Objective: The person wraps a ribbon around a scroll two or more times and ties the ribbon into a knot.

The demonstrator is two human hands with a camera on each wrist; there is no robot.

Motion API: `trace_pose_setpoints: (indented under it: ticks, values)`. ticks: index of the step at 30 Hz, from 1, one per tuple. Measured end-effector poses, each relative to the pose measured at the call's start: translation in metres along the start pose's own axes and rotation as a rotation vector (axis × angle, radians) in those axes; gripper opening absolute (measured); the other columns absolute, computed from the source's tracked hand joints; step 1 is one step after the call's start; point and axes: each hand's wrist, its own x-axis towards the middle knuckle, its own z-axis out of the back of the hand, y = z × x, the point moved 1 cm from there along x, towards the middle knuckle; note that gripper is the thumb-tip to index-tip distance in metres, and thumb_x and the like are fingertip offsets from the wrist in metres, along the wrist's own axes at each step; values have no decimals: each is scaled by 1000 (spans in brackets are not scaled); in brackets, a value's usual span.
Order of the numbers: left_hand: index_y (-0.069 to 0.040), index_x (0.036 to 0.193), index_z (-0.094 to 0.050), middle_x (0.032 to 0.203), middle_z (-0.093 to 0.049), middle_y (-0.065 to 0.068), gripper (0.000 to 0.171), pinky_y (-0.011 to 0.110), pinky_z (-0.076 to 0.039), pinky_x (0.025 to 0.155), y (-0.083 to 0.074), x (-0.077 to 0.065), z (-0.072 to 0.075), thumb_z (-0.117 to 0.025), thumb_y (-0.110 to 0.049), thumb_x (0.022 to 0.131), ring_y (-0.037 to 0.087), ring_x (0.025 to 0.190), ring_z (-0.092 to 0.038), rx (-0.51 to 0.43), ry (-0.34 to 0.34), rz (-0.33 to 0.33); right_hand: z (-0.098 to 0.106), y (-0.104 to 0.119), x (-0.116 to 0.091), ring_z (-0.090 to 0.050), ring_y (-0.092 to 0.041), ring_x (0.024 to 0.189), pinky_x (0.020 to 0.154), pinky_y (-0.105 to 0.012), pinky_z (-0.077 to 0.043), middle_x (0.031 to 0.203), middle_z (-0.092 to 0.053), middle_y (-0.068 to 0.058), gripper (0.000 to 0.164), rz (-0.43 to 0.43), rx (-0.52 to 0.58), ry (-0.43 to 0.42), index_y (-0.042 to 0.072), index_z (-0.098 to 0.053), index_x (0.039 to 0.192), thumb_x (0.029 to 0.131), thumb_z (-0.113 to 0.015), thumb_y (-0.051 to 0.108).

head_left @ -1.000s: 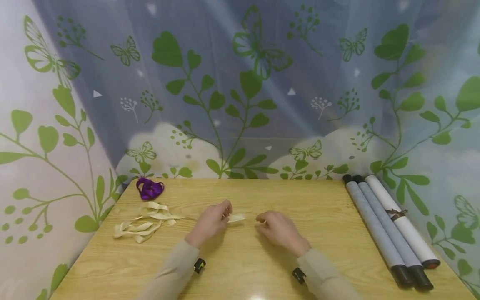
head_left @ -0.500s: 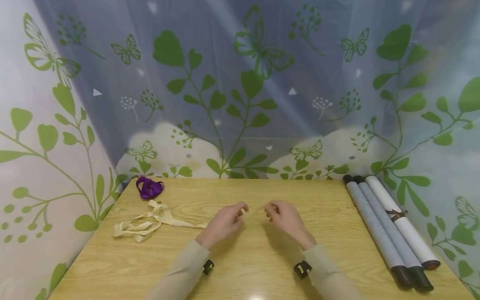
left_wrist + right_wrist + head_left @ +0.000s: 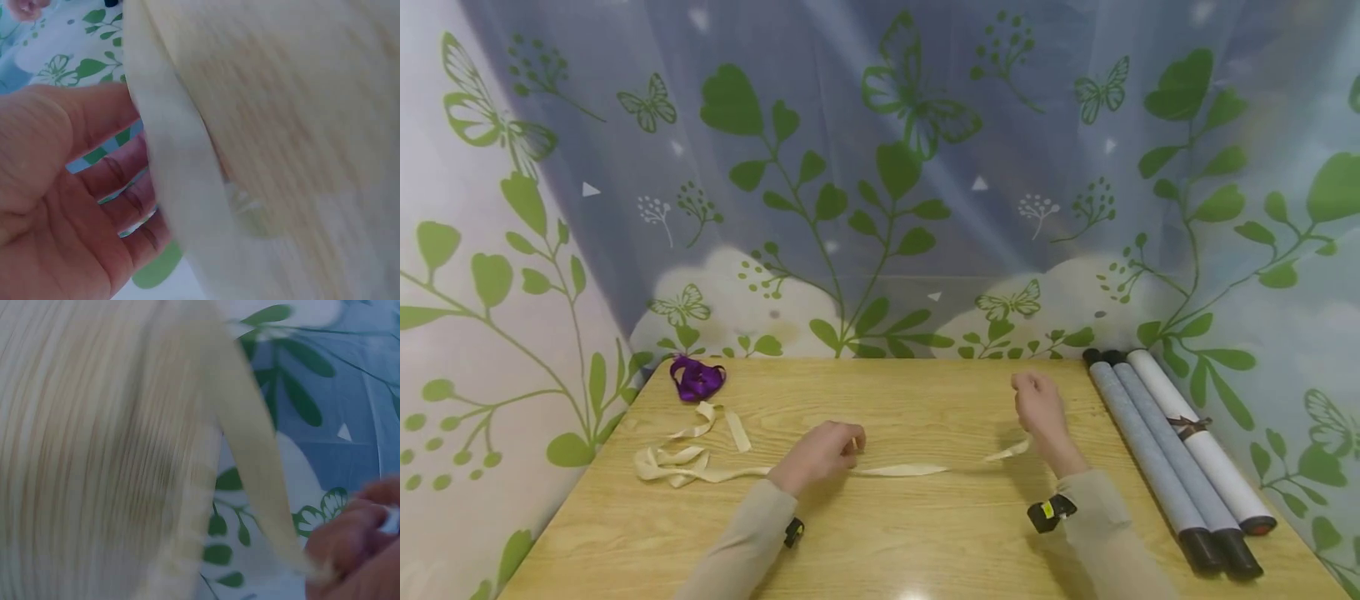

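Observation:
A long cream ribbon (image 3: pixel 902 471) stretches from a loose tangle at the left of the table, beneath my left hand (image 3: pixel 822 454), towards my right hand (image 3: pixel 1041 408). The right wrist view shows my right hand (image 3: pixel 353 547) pinching the ribbon (image 3: pixel 259 456) near its end, raised above the table. In the left wrist view, the ribbon (image 3: pixel 178 150) crosses in front of the fingertips of my left hand (image 3: pixel 75 194) and hides them. A gap shows between the thumb and the lower fingers there. Whether they grip the ribbon is unclear.
A purple satin bundle (image 3: pixel 697 380) lies at the table's far left corner. Along the right edge lie two grey scrolls (image 3: pixel 1150 454) and a white scroll (image 3: pixel 1221 467) tied with a brown ribbon (image 3: pixel 1191 427). A leaf-printed curtain (image 3: pixel 880 208) borders the table.
My right hand has swung right and up, drawing the cream ribbon out. My left hand moved right, then back left. The ribbon's tangle has shifted and thinned out.

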Motion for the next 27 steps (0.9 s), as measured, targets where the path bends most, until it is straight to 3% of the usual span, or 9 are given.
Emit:
trace_pose_setpoints:
  ticks: [2,3,6,8,11,14,20,23,27]
  values:
    - [-8,97,-66,79,-66,1,7,30,-49,66,2,-2,1,-65,-7,90,12,70,-57,-26,6,23,1,-3,2,-37,-10,46,44,-25,-33,60,-51,2,23,110,-508,-27,11,-55,93,101,-43,29]
    - [-9,96,-66,78,-64,0,5,29,-48,65,3,-3,2,-64,-11,92,11,68,-55,-35,8,32,1,-5,2,-42,-13,48,45,-28,-35,64,-56,-1,24,159,-691,-30,10,-58,98,100,-46,31]
    - [-10,95,-67,77,-62,-2,11,29,-46,63,8,-8,6,-60,-18,96,10,66,-52,-73,19,54,0,-9,3,-56,-25,61,53,-41,-45,78,-66,-10,28,249,-961,27,7,-62,105,98,-51,31]
    - [-10,94,-67,77,-62,-2,14,30,-46,63,11,-12,10,-61,-22,97,11,65,-53,-97,35,64,-3,-10,1,-62,-36,84,70,-54,-49,99,-67,-17,31,261,-1004,105,5,-63,112,98,-53,31]
    - [-11,91,-68,82,-65,0,22,33,-49,68,17,-18,17,-68,-33,92,13,71,-56,-132,64,83,-14,-13,-6,-51,-47,117,90,-73,-36,128,-58,-23,36,280,-1008,261,6,-61,123,98,-54,31]
    - [-12,86,-68,88,-62,2,30,34,-48,72,22,-25,21,-78,-40,82,14,78,-54,-116,101,85,-31,-16,-14,-44,-48,129,97,-75,-29,137,-52,-24,36,338,-976,402,6,-61,126,97,-58,28]
    - [-17,71,-66,90,-54,1,19,38,-44,80,23,-30,19,-84,-21,73,17,85,-47,-26,84,4,-67,-19,-26,-53,-36,123,103,-57,-40,130,-59,-15,34,435,-903,578,8,-66,120,89,-71,21]
    - [-20,66,-66,89,-54,-2,17,43,-43,87,20,-27,16,-79,-12,74,18,89,-48,-11,67,-34,-80,-20,-29,-58,-25,104,90,-44,-49,116,-63,-8,32,458,-915,609,10,-68,117,87,-74,21]
    - [-17,66,-67,85,-57,-2,17,45,-43,88,15,-20,13,-77,-9,78,18,88,-50,5,44,-80,-89,-20,-28,-52,-12,80,72,-30,-46,90,-62,1,13,518,-940,591,12,-71,98,87,-74,17]
